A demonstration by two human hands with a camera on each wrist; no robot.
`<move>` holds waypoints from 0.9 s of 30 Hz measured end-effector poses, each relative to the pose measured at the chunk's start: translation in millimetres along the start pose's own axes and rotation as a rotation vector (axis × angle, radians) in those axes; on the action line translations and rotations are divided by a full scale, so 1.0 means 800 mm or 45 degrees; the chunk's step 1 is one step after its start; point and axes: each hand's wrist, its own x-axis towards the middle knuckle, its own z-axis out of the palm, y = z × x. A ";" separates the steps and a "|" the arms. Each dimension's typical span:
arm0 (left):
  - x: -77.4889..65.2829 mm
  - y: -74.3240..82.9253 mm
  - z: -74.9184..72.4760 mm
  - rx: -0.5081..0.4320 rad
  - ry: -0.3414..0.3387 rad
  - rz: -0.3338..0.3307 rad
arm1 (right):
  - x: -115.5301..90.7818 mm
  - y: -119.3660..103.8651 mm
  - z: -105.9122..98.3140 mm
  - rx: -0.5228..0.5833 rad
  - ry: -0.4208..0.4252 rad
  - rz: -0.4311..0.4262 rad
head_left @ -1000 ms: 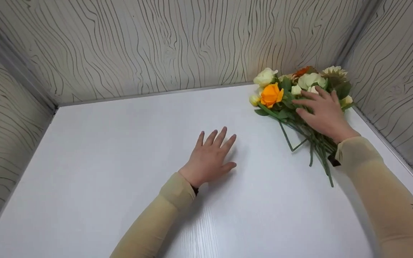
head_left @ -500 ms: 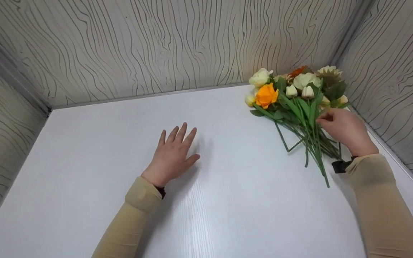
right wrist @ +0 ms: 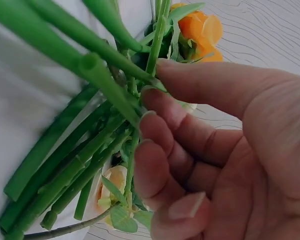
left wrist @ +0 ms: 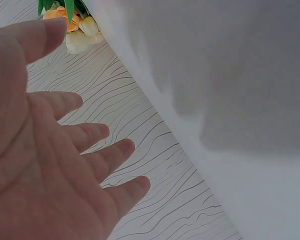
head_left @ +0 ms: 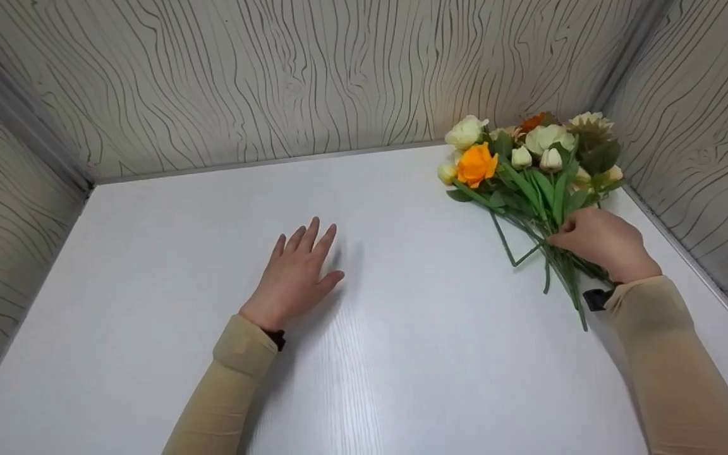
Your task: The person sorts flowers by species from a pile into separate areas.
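Observation:
A bunch of flowers with green leaves lies at the back right of the white table (head_left: 187, 253). An orange rose (head_left: 476, 165) is at its left, and two white tulips (head_left: 551, 160) lie on top. My right hand (head_left: 604, 245) is at the stems, thumb and forefinger pinching a green stem (right wrist: 149, 79) below the tulips; its other fingers are curled. In the right wrist view, several cut stem ends (right wrist: 65, 187) spread beside the fingers. Over the middle of the table is my left hand (head_left: 294, 278), fingers spread and holding nothing; its palm shows in the left wrist view.
A wood-grain patterned wall (head_left: 263, 76) rises along the table's back edge, and another (head_left: 711, 139) stands close on the right beside the flowers. One bent stem (head_left: 506, 243) sticks out to the left of the bunch.
My right hand has drawn back from above the blooms to the stems, and its spread fingers have closed into a pinch. The left hand has shifted to the left, still spread.

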 end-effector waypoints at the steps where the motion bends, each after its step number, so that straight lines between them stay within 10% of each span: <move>1: 0.001 0.000 0.000 -0.006 -0.001 0.003 | -0.001 0.000 -0.001 -0.007 -0.015 0.006; 17: 0.006 0.006 -0.008 -0.183 0.083 0.075 | -0.013 -0.011 -0.025 0.207 -0.016 -0.008; 27: 0.022 0.050 -0.015 -0.844 0.244 0.018 | -0.021 -0.117 0.008 0.526 0.049 -0.207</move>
